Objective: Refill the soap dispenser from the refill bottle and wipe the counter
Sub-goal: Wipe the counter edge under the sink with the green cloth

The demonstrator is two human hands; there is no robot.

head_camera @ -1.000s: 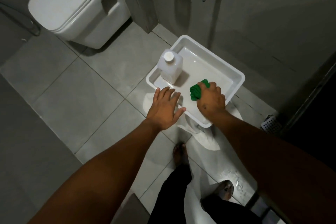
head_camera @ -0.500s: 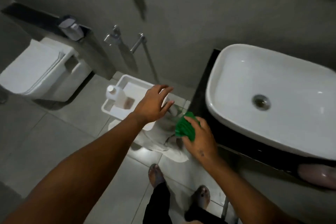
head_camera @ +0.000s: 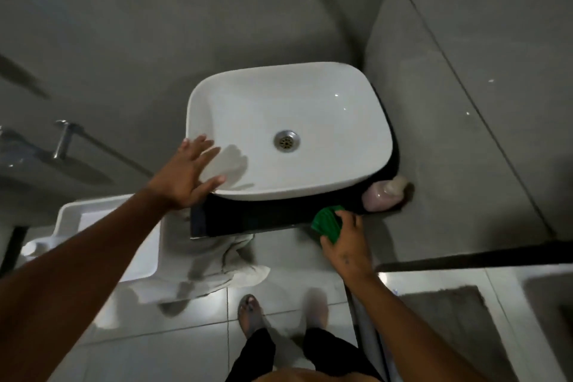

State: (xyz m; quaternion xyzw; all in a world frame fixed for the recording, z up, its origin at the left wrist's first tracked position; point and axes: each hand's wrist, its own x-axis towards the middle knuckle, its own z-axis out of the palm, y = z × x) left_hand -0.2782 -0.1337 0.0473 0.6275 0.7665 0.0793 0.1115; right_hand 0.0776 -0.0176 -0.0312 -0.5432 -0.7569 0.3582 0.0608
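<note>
Scene: a person stands at a white basin (head_camera: 288,130) set on a black worktop (head_camera: 248,217) in a grey-tiled bathroom, seen from the head camera looking down.
Left hand (head_camera: 189,177): fingers spread wide and apart, holding nothing, hovering at the basin's near-left rim; whether it touches the rim cannot be told.
Right hand (head_camera: 347,245): its grip is clamped on a green cloth (head_camera: 327,223), bunched at the worktop's front right edge.
Dispenser (head_camera: 384,197): a pale pinkish bottle at the worktop's right corner, just beside the basin and against the wall; blurred, its fill level and pump cannot be read.
Refill bottle (head_camera: 35,250): only a white cap and shoulder seem to show at the left edge, in a white tray (head_camera: 71,211) low beside the worktop, well apart from the dispenser; mostly hidden by the left arm.
Also in view: a crumpled pale towel (head_camera: 217,270) on the floor below the worktop, and the person's bare feet.
Progress: the refill appears done, judging from the bottle put aside in the tray and the cloth in hand.
Left to do: the wipe itself looks barely begun, with the cloth only at the edge; the strip before the basin and the corner round the dispenser likely remain.
</note>
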